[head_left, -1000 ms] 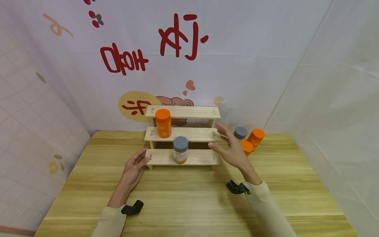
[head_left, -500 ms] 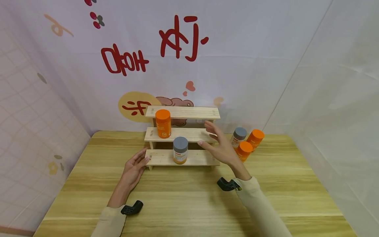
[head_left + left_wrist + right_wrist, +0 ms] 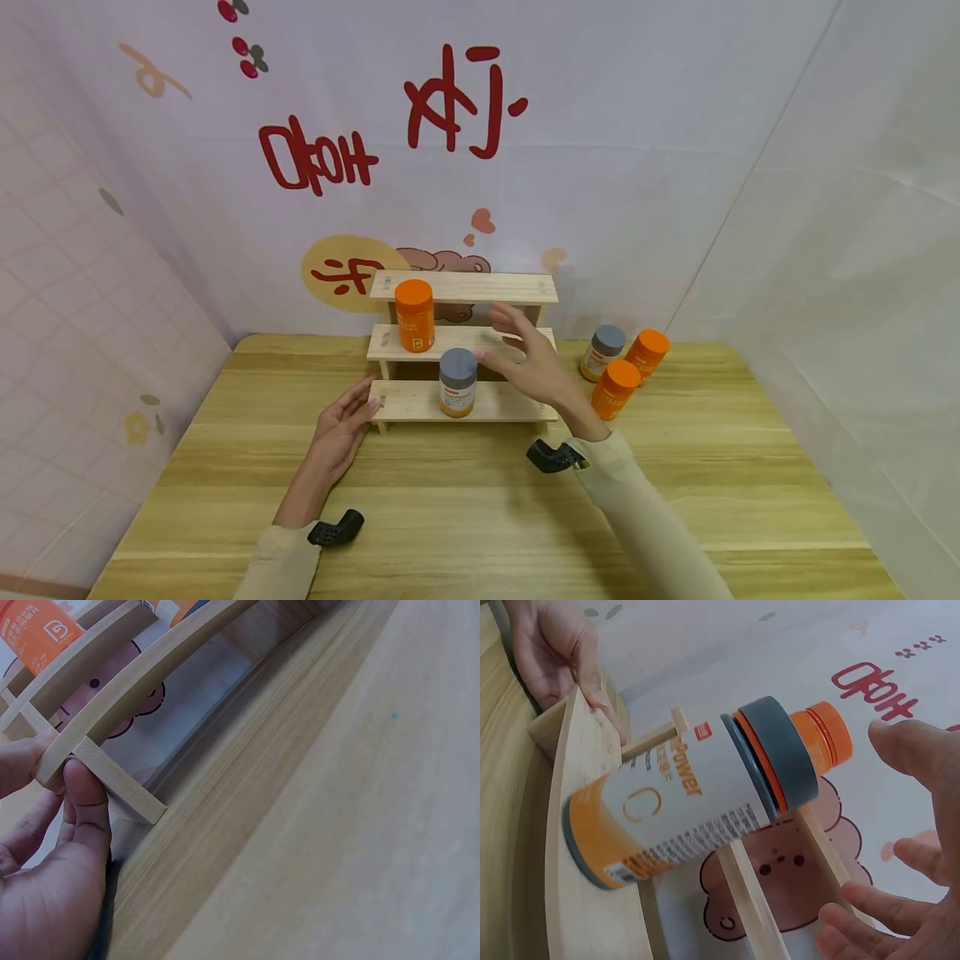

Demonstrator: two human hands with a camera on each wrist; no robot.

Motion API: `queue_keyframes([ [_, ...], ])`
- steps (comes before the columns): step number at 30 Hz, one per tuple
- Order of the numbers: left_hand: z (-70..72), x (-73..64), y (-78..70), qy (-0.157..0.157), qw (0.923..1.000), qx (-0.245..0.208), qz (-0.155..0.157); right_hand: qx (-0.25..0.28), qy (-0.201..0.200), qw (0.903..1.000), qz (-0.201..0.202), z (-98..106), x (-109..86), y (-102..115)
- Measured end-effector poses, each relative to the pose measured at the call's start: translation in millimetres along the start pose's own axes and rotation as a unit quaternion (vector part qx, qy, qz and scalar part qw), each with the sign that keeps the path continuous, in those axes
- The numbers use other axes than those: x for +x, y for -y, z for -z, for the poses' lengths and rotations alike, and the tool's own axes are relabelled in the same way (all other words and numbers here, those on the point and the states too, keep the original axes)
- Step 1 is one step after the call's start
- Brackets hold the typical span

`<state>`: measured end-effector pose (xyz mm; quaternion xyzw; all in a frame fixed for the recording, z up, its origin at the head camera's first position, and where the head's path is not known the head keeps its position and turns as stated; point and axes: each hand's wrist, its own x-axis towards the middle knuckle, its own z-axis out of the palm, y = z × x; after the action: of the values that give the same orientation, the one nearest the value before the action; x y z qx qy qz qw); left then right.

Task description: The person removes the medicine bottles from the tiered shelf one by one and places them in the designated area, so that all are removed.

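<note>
A three-tier wooden display shelf (image 3: 510,407) stands on the table. My left hand (image 3: 339,437) pinches the left end of its lowest board, as the left wrist view shows. On that board a white and orange supplement bottle with a grey lid (image 3: 457,385) stands upright near the middle. An orange bottle (image 3: 415,318) stands at the left of the middle tier. My right hand (image 3: 531,367) hovers beside the grey-lidded bottle, fingers spread and holding nothing. In the right wrist view, a gap separates the fingers from this bottle (image 3: 682,791).
Right of the shelf, a second grey-lidded bottle (image 3: 602,354) stands close to two orange bottles, one behind (image 3: 648,355) and one in front (image 3: 615,390). A printed cloth wall (image 3: 630,167) rises behind the wooden table (image 3: 465,517).
My right hand has moved left across the shelf towards the grey-lidded bottle, uncovering the bottles at the right. The left hand stays at the shelf's end.
</note>
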<state>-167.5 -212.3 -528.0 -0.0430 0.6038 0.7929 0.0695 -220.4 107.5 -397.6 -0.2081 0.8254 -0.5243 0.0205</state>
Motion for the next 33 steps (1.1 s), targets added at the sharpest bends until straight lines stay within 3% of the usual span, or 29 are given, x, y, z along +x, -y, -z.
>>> queue_keyframes([
  [13,1.3,1.1,1.8,0.009,1.0,-0.001,-0.001,0.051,0.033,0.9981,-0.008,-17,18.2,0],
  [20,0.8,2.3,1.4,0.009,0.9999,-0.002,-0.01,0.058,0.041,0.9974,0.013,-25,30.5,4],
  [29,2.4,-4.0,2.7,0.01,0.9999,0.007,-0.007,0.09,0.065,0.9938,-0.009,-34,43.7,11],
  [33,1.7,-3.5,1.2,0.008,0.9999,0.008,-0.01,0.079,0.067,0.9945,-0.007,-37,51.6,14],
])
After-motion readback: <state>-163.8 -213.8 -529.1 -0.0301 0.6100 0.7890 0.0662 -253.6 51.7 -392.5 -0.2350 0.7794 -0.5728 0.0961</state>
